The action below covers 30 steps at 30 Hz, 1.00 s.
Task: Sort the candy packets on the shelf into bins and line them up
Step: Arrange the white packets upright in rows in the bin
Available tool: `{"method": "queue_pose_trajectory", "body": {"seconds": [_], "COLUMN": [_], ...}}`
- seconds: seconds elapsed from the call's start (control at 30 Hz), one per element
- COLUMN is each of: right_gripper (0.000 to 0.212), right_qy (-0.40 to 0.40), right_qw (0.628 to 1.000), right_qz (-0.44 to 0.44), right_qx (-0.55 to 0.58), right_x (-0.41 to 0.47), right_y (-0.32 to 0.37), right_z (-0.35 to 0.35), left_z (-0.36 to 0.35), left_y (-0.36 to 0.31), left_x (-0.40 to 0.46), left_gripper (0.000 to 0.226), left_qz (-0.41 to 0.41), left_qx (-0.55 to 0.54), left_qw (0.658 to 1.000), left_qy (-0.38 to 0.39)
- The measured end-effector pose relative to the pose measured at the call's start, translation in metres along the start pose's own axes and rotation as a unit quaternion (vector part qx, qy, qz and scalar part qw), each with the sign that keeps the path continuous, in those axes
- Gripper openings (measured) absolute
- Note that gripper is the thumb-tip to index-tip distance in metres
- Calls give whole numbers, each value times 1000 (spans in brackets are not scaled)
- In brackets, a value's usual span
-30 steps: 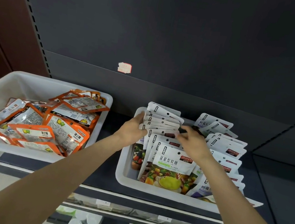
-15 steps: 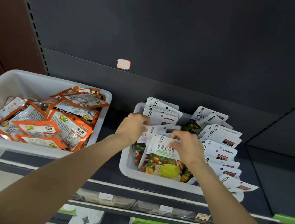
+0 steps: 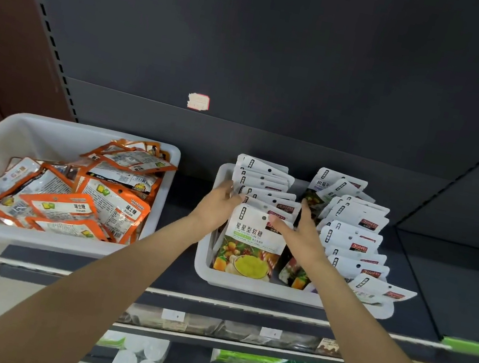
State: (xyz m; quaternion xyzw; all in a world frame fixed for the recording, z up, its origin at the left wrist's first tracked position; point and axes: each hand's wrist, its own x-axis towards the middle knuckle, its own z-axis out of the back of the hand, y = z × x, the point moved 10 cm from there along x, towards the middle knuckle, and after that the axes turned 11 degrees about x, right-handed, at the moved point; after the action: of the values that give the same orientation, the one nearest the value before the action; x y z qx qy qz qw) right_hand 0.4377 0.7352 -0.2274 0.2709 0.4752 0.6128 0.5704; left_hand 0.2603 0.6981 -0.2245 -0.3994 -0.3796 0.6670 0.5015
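- Left white bin (image 3: 161, 199), at 9 o'clock on the dark shelf (image 3: 422, 297): holds orange candy packets (image 3: 112, 207) in a loose, overlapping heap, not lined up.
- Left hand (image 3: 215, 209), near centre: fingers straight and relaxed, grip open, resting against the left edge of the white packets at the bin wall; nothing is pinched.
- Right white bin (image 3: 245, 283), at 3 o'clock of the first bin and apart from it: holds white candy packets (image 3: 352, 242) standing in two rows running front to back.
- Front packet (image 3: 252, 244) of the left row: upright, fruit picture facing the camera, between the two hands.
- Right hand (image 3: 302, 237): fingers spread and straight, grip open, palm laid on the upper right corner of the front packet, thumb pointing to 10 o'clock.
- Right row: packets lean back in overlap; the front-most one (image 3: 382, 291) tilts over the bin's rim towards 4 o'clock.
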Motion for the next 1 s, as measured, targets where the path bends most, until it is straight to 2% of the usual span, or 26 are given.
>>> {"method": "queue_pose_trajectory", "body": {"seconds": [0.07, 0.17, 0.23, 0.3, 0.4, 0.53, 0.67, 0.83, 1.0], "right_gripper": [102, 94, 76, 62, 73, 74, 74, 76, 67], "right_qy": [15, 28, 37, 61, 93, 45, 26, 49, 57], "right_qw": [998, 992, 992, 994, 989, 972, 976, 975, 974], "right_qz": [-31, -32, -13, 10, -3, -67, -80, -67, -31], "right_qx": [61, 122, 118, 94, 113, 220, 200, 205, 218], "right_x": [5, 9, 8, 2, -8, 6, 31, 53, 57], "right_y": [-4, -1, 6, 11, 3, -12, -4, 8, 16], "right_z": [-6, -14, -17, -23, -25, -16, -14, -27, -33], "left_z": [-8, -18, -19, -12, -1, 8, 5, -4, -13], "left_y": [8, 13, 9, 6, 3, -3, -2, -4, 3], "left_x": [3, 9, 8, -1, -16, -12, 13, 39, 49], "left_gripper": [46, 56, 54, 54, 52, 45, 37, 58, 63], "left_qz": [37, 87, 94, 80, 37, 48, 76, 109, 105], "left_qx": [-59, -114, -115, -68, -14, -86, -145, -121, -221], "left_qw": [998, 989, 988, 994, 999, 995, 985, 986, 969], "left_qy": [10, 35, 42, 34, 13, -34, -45, -22, -33]}}
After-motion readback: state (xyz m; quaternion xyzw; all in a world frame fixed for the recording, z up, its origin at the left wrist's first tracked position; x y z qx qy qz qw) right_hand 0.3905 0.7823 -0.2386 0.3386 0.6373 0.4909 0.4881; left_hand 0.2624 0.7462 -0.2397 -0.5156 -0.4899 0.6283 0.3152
